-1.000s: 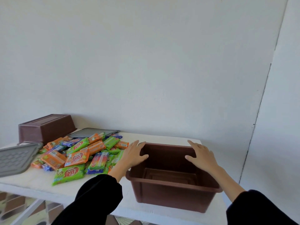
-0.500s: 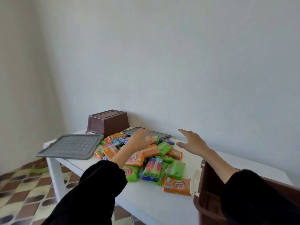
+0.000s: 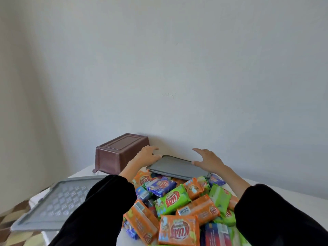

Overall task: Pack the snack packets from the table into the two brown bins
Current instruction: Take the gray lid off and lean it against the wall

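A pile of orange, green and blue snack packets [image 3: 177, 206] covers the white table [image 3: 83, 173] in front of me. One brown bin [image 3: 120, 153] stands upside down at the back left against the wall. The other bin is out of view. My left hand [image 3: 147, 155] reaches over the pile to the left end of a flat grey lid [image 3: 177, 167], fingers spread and holding nothing. My right hand [image 3: 207, 160] hovers at the lid's right end, fingers straight, thumb near its edge. I cannot tell whether either hand touches the lid.
A second grey lid [image 3: 58, 201] with a dimpled pattern lies on the table's left corner, overhanging the edge. The wall runs right behind the bin and the flat lid. Patterned floor shows at the lower left.
The view swung left, away from the upright brown bin, which is now out of sight. Both hands moved forward over the packets to the two ends of the grey lid at the back.
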Demonstrator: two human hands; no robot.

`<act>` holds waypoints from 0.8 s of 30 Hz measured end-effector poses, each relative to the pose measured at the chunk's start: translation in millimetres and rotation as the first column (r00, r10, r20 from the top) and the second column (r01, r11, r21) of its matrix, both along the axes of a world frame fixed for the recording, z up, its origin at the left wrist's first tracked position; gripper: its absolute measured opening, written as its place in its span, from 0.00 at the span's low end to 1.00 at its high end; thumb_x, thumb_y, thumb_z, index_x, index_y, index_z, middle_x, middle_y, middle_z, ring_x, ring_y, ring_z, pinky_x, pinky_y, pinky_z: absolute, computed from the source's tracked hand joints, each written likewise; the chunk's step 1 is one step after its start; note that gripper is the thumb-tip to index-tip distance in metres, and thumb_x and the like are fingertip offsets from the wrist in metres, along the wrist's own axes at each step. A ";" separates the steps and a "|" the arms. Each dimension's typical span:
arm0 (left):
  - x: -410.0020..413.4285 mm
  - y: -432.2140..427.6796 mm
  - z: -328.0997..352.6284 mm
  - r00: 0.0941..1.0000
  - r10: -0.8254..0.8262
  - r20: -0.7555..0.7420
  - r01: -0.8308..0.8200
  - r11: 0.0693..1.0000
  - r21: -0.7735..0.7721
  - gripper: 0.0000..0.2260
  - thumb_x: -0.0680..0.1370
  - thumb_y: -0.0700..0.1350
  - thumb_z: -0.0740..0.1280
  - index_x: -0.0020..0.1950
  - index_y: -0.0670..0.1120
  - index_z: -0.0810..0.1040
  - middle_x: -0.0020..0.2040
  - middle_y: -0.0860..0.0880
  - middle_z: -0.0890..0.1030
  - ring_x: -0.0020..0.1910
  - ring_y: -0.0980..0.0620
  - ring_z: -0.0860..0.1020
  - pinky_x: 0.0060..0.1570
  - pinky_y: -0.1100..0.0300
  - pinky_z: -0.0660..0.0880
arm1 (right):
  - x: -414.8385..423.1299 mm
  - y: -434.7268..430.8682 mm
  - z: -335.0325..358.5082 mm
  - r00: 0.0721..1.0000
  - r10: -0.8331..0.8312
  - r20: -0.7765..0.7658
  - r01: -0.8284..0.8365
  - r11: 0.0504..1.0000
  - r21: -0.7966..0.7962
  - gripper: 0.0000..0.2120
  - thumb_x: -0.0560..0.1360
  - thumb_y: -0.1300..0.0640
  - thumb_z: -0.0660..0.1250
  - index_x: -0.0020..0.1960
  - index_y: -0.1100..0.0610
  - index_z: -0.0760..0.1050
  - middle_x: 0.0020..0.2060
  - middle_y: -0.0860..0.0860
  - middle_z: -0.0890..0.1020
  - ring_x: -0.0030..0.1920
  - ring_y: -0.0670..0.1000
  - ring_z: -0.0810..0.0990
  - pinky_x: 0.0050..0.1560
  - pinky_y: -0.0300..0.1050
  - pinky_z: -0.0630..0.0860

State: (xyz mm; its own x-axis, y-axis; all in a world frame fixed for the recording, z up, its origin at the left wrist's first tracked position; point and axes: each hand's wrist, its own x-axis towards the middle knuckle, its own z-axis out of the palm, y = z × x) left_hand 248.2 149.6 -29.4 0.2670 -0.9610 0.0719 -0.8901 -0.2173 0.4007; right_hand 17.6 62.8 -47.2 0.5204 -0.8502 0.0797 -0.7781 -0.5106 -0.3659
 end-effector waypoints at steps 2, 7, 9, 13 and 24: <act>9.8 -23.7 -11.4 1.000 -0.003 -0.024 0.003 1.000 0.027 0.22 0.78 0.50 0.62 0.71 0.45 0.66 0.70 0.40 0.68 0.69 0.43 0.66 0.66 0.56 0.63 | 9.9 -21.6 -8.3 1.000 -0.008 -0.030 0.009 1.000 0.029 0.30 0.76 0.45 0.62 0.75 0.48 0.55 0.73 0.55 0.63 0.72 0.56 0.62 0.69 0.54 0.65; 25.5 -71.7 -46.4 0.997 -0.015 -0.076 0.021 0.996 0.083 0.22 0.78 0.50 0.62 0.71 0.44 0.67 0.69 0.40 0.68 0.70 0.43 0.65 0.66 0.56 0.62 | 23.8 -70.6 -35.4 0.993 -0.070 -0.091 0.079 0.992 0.099 0.31 0.76 0.43 0.61 0.75 0.47 0.54 0.73 0.57 0.60 0.72 0.59 0.61 0.69 0.55 0.64; 34.8 -91.4 -60.9 0.996 -0.025 -0.088 0.035 0.994 0.107 0.23 0.78 0.51 0.62 0.71 0.44 0.66 0.70 0.41 0.67 0.71 0.45 0.64 0.67 0.56 0.61 | 27.0 -82.2 -51.9 0.983 -0.131 -0.128 0.149 0.979 0.138 0.32 0.76 0.41 0.60 0.75 0.45 0.53 0.74 0.57 0.56 0.73 0.60 0.57 0.70 0.56 0.62; 51.8 -129.0 -88.3 0.995 -0.001 -0.103 0.019 0.984 0.175 0.26 0.77 0.57 0.61 0.73 0.48 0.64 0.72 0.39 0.62 0.72 0.40 0.60 0.70 0.50 0.59 | 30.3 -98.6 -80.1 0.954 -0.230 -0.193 0.264 0.948 0.176 0.33 0.74 0.35 0.58 0.75 0.42 0.53 0.74 0.60 0.52 0.73 0.64 0.54 0.71 0.56 0.58; 65.0 -182.5 -135.2 0.996 0.022 -0.082 0.007 0.943 0.331 0.34 0.69 0.69 0.61 0.73 0.58 0.61 0.73 0.40 0.64 0.71 0.37 0.62 0.71 0.44 0.59 | 39.2 -105.8 -105.4 0.912 -0.396 -0.104 0.407 0.849 0.338 0.36 0.70 0.32 0.61 0.73 0.48 0.62 0.73 0.58 0.62 0.72 0.61 0.59 0.69 0.53 0.60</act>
State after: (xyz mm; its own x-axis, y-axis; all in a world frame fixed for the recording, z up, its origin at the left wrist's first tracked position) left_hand 313.1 -32.9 -164.6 0.2656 -0.9246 -0.2729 -0.8542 -0.3570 0.3780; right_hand 56.8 -43.0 -152.6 0.1253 -0.9555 -0.2669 -0.9011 0.0030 -0.4336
